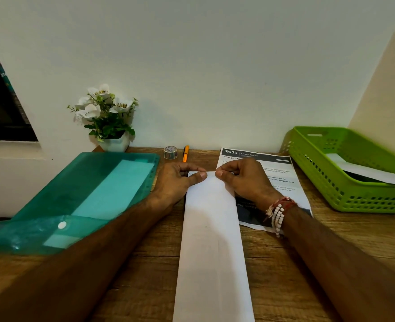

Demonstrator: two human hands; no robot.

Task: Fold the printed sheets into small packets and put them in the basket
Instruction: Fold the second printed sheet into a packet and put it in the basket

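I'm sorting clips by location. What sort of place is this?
Probably a home study desk: a wooden desk against a plain wall, a teal document folder, a pen and tape roll, a pot of flowers. The left hand and right hand pinch a folded sheet.

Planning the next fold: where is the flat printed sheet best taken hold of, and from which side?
Probably by its right edge, from the side of the green basket. The printed sheet lies flat on the table; that edge is bare, while its left part sits under the folded strip and the right hand.
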